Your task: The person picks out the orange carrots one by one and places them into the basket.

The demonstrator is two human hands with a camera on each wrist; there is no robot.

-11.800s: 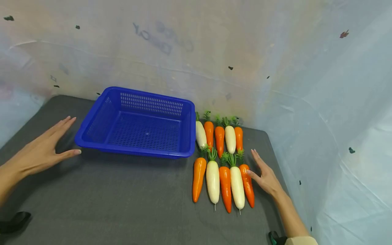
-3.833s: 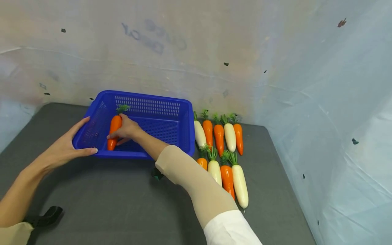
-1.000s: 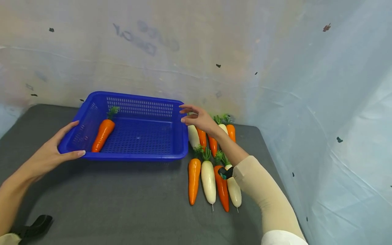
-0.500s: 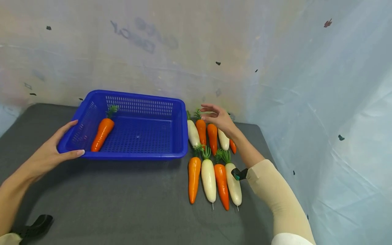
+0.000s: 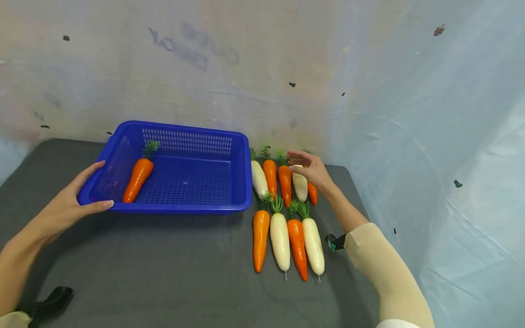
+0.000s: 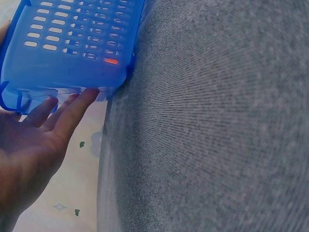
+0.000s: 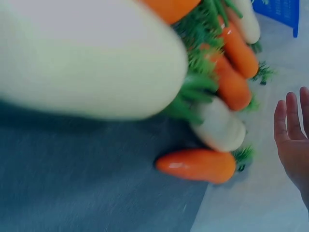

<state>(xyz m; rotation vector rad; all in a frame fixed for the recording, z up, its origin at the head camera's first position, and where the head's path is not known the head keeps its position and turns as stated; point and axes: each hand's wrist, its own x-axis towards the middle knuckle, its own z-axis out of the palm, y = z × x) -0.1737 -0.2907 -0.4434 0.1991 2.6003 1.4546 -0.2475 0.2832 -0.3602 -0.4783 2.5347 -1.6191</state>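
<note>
My left hand (image 5: 61, 207) holds the near left corner of a blue plastic basket (image 5: 180, 209), thumb along the front rim and fingers on the left side. One orange carrot (image 5: 137, 180) with a green top lies in the basket's left part. My right hand (image 5: 315, 173) is above the back row of vegetables, fingers loosely bent, nothing in them. Under it are a white radish (image 5: 301, 187) and the rightmost carrot (image 5: 313, 195), whose leafy tops it hides. In the right wrist view that carrot (image 7: 197, 165) lies apart from my hand (image 7: 295, 145).
More carrots (image 5: 270, 176) and a radish (image 5: 259, 180) fill the back row, beside the basket. Nearer me, two carrots (image 5: 260, 239) alternate with two radishes (image 5: 314, 246). A pale sheet (image 5: 197, 91) hangs behind the grey table (image 5: 172, 273) and to its right.
Earlier, my right hand set the front row's rightmost carrot in the basket and let go. Since then it has moved right, over the back row. My left hand came to the basket and stays there.
</note>
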